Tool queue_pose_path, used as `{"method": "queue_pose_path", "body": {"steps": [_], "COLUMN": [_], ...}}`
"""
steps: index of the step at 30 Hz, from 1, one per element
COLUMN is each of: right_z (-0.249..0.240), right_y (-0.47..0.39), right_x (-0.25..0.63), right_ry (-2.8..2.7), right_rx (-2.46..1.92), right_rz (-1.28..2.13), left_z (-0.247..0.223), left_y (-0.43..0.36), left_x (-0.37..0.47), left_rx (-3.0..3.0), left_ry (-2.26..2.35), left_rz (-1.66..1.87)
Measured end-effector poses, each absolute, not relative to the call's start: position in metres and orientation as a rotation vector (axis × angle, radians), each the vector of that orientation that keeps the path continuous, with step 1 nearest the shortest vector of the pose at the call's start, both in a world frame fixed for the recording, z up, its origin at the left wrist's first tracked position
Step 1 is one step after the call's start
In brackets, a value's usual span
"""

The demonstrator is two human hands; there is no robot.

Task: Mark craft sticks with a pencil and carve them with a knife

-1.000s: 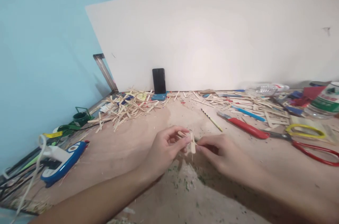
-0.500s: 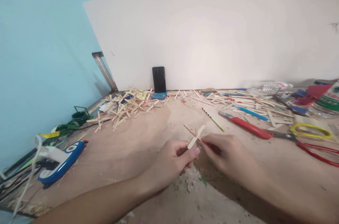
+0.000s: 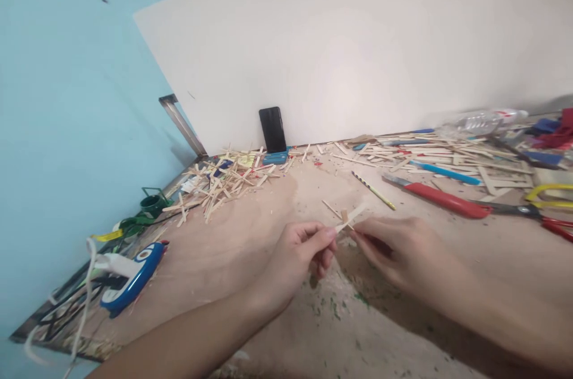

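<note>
A small crossed piece made of flat wooden craft sticks (image 3: 355, 217) is held up between both hands over the table. My left hand (image 3: 308, 250) is closed, its thumb and fingers pinching the lower left end of the pale stick. From the other side, my right hand (image 3: 394, 242) pinches the end of a thin crossing stick. A short brownish stub stands up at the crossing. The right fingertips are partly hidden behind the back of the hand. Just beyond lies a yellow patterned pencil (image 3: 374, 191).
Piled craft sticks (image 3: 224, 185) lie at the back left, near a black phone (image 3: 272, 129) leaning upright. Loose sticks, a red-handled knife (image 3: 447, 199), scissors (image 3: 521, 210) and a plastic bottle (image 3: 487, 122) are to the right. A blue-and-white tool (image 3: 132, 283) with a cord stands left.
The view has turned slightly left, so the things on the table sit further right. The crossed sticks have been tilted, and the pale stick now appears edge-on. Both hands keep their grip.
</note>
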State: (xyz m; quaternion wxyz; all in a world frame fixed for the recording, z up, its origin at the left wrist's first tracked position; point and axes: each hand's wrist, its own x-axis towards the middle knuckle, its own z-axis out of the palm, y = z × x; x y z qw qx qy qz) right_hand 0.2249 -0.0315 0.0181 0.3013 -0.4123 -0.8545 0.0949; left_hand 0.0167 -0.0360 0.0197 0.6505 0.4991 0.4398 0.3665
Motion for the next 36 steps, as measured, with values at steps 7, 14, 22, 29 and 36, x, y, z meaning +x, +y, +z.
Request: {"method": "queue_pose_path", "body": {"steps": [7, 14, 22, 29, 36], "right_z": [0.018, 0.022, 0.022, 0.026, 0.029], "right_y": [-0.040, -0.039, -0.043, -0.045, -0.047], "right_x": [0.225, 0.220, 0.222, 0.226, 0.229], "right_ry": [-2.326, -2.300, -2.272, -2.287, -2.369], "right_rx": [-0.995, -0.885, -0.763, -0.687, -0.800], "right_rz": [-0.020, -0.190, -0.373, -0.450, -0.362], "left_z": [0.024, 0.027, 0.031, 0.033, 0.029], "left_y": [-0.037, -0.033, -0.035, -0.033, -0.032], "left_x": [0.015, 0.013, 0.013, 0.012, 0.010], "left_rx": [1.132, 1.021, 0.913, 0.995, 1.141], "left_ry": [0.975, 0.962, 0.860, 0.877, 0.858], "left_rz": [0.921, 0.861, 0.798, 0.817, 0.795]}}
